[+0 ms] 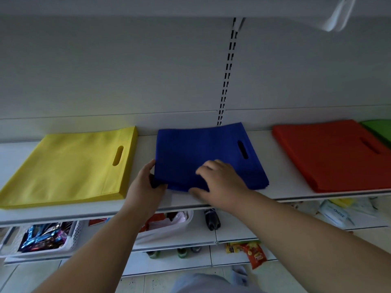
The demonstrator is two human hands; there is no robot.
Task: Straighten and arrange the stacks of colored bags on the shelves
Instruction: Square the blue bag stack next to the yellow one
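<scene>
Both forearms reach up from six o'clock to the blue stack of bags [203, 153], which lies flat at the middle of the white shelf [281, 187] with its handle slot at three o'clock. On its near left corner the left hand [146, 185] has its fingers clamped, thumb along the edge. Flat on top rests the right hand [222, 182], fingers apart and pressing. A yellow stack [69, 168] lies at nine o'clock, a red stack [332, 153] at three, green [378, 130] (only a corner shows) beyond it. Below, a white basket [69, 240] holds shiny packets; a dark bottle [212, 219] lies beside another basket.
</scene>
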